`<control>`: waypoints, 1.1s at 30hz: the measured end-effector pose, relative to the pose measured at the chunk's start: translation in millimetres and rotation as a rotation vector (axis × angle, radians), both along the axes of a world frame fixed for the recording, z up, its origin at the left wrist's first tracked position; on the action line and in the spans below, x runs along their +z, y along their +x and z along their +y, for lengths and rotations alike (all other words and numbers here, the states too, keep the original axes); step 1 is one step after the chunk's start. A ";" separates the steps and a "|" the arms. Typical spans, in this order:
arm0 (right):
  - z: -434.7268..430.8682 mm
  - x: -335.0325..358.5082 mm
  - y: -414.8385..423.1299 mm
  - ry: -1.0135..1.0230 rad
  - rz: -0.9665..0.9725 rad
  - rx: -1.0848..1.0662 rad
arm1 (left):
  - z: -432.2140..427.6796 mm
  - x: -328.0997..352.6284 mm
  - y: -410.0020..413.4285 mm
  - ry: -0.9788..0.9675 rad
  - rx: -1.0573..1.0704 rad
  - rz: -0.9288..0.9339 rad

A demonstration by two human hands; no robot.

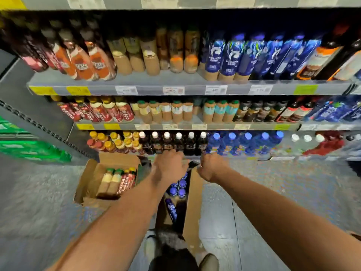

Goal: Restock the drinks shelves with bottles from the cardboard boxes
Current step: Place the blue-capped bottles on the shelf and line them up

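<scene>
An open cardboard box (193,204) stands on the floor in front of me with several blue-capped bottles (180,187) inside. My left hand (170,166) hovers over its far end, fingers spread and blurred, holding nothing. My right hand (212,168) is at the box's far right corner, thumb by the flap edge. Its fingers point down and are hidden. A second open box (88,178) to the left holds beige bottles with green caps (110,182) and red-labelled bottles (127,181). The drinks shelves (175,89) rise ahead, with matching blue bottles (248,142) on the lowest row.
Dark bottles with white caps (178,142) stand on the lowest shelf right behind my hands. Green packs (29,147) are stacked at the left beyond a grey upright. Grey floor (283,192) lies to the right of the boxes. My shoes (208,262) are at the bottom.
</scene>
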State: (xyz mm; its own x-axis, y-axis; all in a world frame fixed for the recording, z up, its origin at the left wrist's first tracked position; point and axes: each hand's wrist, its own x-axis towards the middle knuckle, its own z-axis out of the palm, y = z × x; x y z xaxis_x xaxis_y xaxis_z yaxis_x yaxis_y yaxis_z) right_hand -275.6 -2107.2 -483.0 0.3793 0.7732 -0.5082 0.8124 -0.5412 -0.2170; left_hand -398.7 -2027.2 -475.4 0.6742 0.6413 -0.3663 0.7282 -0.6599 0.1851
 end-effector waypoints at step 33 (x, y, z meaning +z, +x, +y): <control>1.7 -541.1 -61.5 0.046 -0.170 0.175 | -43.3 -578.1 -82.4 -0.554 0.680 0.168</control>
State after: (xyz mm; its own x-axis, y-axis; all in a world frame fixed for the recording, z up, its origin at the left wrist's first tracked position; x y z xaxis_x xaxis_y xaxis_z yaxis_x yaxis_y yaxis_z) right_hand -337.1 -2105.5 -1024.1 0.3145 0.8554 -0.4116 0.9199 -0.3817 -0.0902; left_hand -481.1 -2070.5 -1053.5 0.1222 0.5843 -0.8023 0.9758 0.0771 0.2048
